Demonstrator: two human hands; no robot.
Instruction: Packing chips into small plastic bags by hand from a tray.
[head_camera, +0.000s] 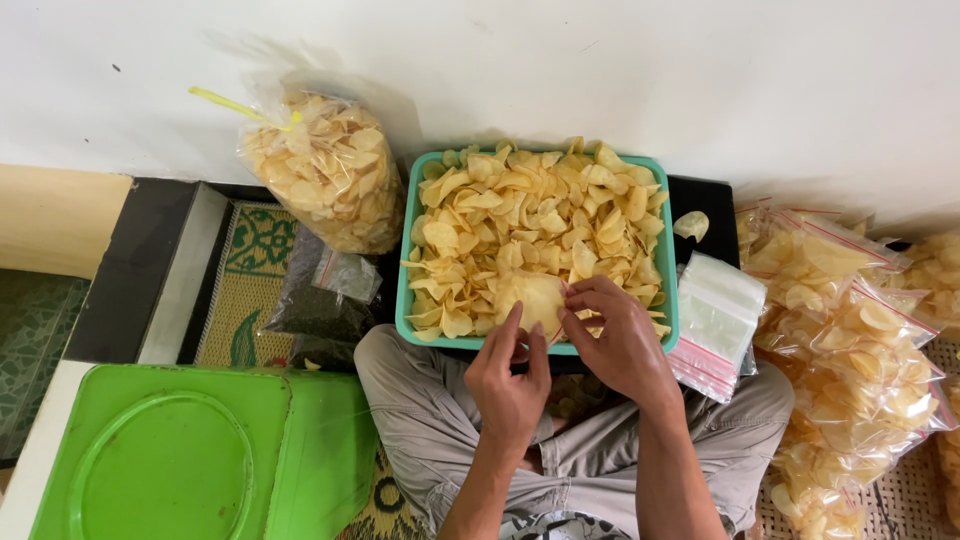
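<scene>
While both hands, left hand (508, 375) and right hand (612, 340), pinch it, the round chip (535, 300) faces flatly upward.

2 hands (505, 375) (615, 335) on 1 large chip (535, 298) over a teal tray (406, 260) of chips

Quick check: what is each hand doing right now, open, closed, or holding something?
Left hand: fingers pinched on the near edge of the large chip.
Right hand: fingers closed on the same chip's other edge, over the teal tray.
</scene>
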